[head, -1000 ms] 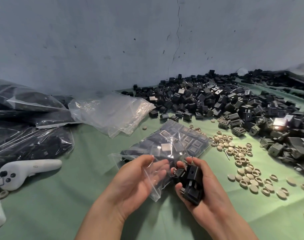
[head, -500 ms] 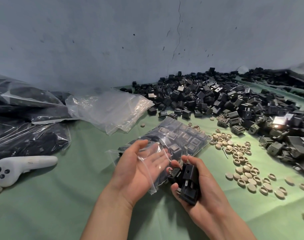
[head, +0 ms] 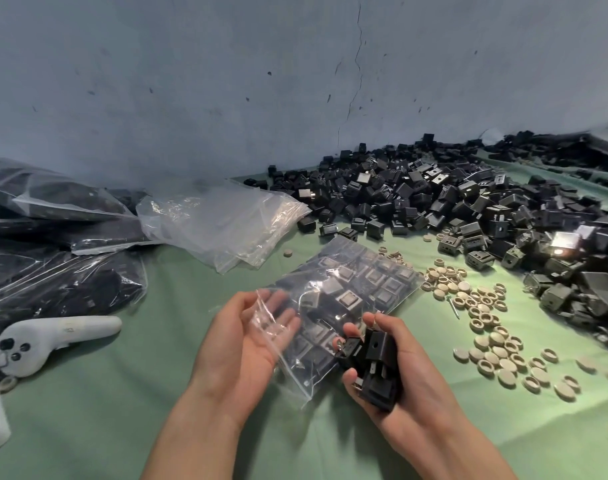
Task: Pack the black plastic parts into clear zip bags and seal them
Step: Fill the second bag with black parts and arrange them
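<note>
The clear zip bag lies flat just past both hands. It is partly full of black square parts set in rows. Its near end is loose, and a thin flap of it lies over the straight fingers of the left hand, which is palm up. The right hand grips a small bunch of black boxy parts right beside that end of the bag. A big heap of loose black parts lies well past the right hand. A stack of empty clear bags lies past the left hand. Full bags sit further off to its left.
</note>
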{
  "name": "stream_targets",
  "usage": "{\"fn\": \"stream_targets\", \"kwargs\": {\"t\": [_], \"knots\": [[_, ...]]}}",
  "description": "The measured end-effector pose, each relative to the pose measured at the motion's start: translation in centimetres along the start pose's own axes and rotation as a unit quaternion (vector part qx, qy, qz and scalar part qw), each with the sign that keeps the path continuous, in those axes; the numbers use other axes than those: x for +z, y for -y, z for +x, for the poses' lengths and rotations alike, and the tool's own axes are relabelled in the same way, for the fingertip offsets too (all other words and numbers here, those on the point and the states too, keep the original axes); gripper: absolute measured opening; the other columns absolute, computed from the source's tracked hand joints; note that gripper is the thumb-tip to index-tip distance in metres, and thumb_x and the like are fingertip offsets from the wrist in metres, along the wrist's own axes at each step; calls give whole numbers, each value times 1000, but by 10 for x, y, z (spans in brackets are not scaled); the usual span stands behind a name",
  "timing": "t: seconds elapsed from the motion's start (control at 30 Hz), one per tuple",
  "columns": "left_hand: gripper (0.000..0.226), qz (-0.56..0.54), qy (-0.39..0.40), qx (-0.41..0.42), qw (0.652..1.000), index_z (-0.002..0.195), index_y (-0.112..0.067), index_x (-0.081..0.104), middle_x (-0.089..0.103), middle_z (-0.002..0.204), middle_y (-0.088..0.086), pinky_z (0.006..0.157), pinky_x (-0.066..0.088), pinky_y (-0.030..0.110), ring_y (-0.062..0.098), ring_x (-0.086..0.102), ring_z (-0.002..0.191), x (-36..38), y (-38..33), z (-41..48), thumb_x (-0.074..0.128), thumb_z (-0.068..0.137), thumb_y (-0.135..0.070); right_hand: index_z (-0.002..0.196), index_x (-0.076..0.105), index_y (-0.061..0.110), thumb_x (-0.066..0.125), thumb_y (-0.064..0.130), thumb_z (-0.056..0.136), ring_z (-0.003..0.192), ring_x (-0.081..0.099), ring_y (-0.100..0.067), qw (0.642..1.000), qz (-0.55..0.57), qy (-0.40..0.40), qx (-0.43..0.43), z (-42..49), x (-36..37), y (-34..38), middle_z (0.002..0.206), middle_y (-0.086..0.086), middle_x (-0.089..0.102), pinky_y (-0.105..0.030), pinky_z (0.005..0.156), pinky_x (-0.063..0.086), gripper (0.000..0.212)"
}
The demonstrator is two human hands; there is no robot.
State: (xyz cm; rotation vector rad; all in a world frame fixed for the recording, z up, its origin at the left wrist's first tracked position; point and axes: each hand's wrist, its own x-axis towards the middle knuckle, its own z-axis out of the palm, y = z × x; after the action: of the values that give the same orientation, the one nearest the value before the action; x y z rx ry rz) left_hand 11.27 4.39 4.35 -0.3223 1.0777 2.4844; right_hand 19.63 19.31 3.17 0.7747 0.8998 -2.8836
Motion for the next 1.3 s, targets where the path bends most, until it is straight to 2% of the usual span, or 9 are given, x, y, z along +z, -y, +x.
{"fn": "stream_targets", "kwargs": {"t": [0.13,0.33,0.6,0.77,0.87,1.07,1.17,1.23,1.3], "knots": [[60,30,26,-16,999,131,1,53,71,118,17,107,43,52,33,60,121,11,7,6,64,75,-18,57,75,18,73,30,79,66,63,-18,1000,0,0,0,0,2,0,84,-6,70,-25,42,48,24],[33,-4,8,-24,1000,122,3,59,68,117,26,93,56,46,38,68,107,-4,0,-1,51,94,-14,57,74,19,72,30,81,68,64,-19,1000,7,6,-1,2,1,3,84,-6,70,-24,43,48,26],[20,65,-111,126,984,104,-1,64,73,93,12,69,60,27,17,74,80,-10,-1,0,48,96,-9,57,74,18,73,29,82,71,65,-20,1000,5,2,4,2,1,4,83,-6,70,-26,44,49,28],[38,38,-16,48,998,129,-4,54,55,135,23,91,53,37,32,57,124,8,5,13,51,98,-25,73,71,16,75,27,82,68,64,-19,1000,5,-7,11,1,1,3,86,-5,70,-26,45,50,14],[50,21,23,42,999,143,-8,43,44,148,20,103,46,41,32,45,136,10,9,23,48,98,-30,60,74,19,74,28,82,70,61,-18,1000,-6,-6,20,1,2,1,84,-4,69,-26,46,50,24],[39,-39,1,35,999,123,1,59,56,135,23,113,39,44,32,51,130,-2,9,23,50,96,-26,59,74,17,74,28,82,73,64,-20,1000,-8,-12,23,3,4,-3,85,-5,70,-26,45,50,25],[31,-26,-54,82,995,112,2,60,67,108,12,94,54,36,26,67,104,-5,4,13,46,99,-22,79,68,17,76,26,76,74,65,-21,1000,7,3,9,3,5,-2,89,-5,70,-26,45,50,13],[18,95,-147,168,970,97,-9,60,62,85,4,77,56,30,20,65,82,-7,4,4,45,98,-18,84,67,17,75,30,75,73,66,-21,1000,-2,15,-7,3,4,-2,91,-6,72,-25,45,49,18],[13,286,-258,306,871,102,-18,59,58,78,-6,69,51,20,8,58,71,-8,4,-7,47,96,-17,79,73,15,71,37,84,70,67,-20,999,-24,24,-29,3,5,-2,94,-8,74,-24,43,48,22]]}}
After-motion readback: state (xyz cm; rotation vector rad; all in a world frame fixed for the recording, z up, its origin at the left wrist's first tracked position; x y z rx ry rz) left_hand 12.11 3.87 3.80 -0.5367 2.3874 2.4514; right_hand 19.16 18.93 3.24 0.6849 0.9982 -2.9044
